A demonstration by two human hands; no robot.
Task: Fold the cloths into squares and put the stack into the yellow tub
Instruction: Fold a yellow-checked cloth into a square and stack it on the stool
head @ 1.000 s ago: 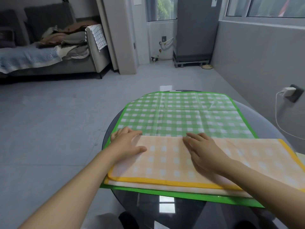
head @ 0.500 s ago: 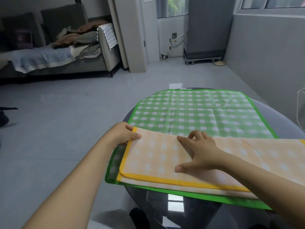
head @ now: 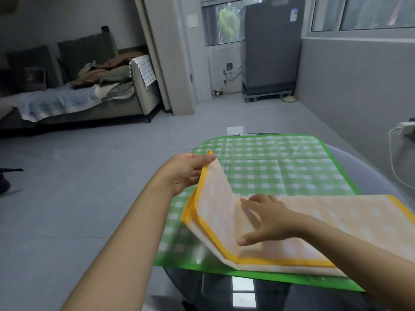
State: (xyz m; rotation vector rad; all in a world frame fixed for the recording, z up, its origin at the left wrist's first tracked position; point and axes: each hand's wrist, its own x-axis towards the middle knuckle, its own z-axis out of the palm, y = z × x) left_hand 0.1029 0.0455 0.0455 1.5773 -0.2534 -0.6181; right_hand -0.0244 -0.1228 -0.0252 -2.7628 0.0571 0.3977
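The left hand [head: 186, 170] pinches the orange cloth [head: 226, 212] by its yellow-hemmed end, lifting it off the green cloth [head: 280, 169] at the table's [head: 370, 158] near edge; the right hand [head: 267, 218] presses flat mid-strip. Thin, limp, light stuff: best held by corners.

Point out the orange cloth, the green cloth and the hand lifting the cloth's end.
orange cloth [head: 336, 212], head view: flat right half.
green cloth [head: 280, 171], head view: bare checked middle.
left hand [head: 186, 171], head view: palm, pinching the lifted orange end.
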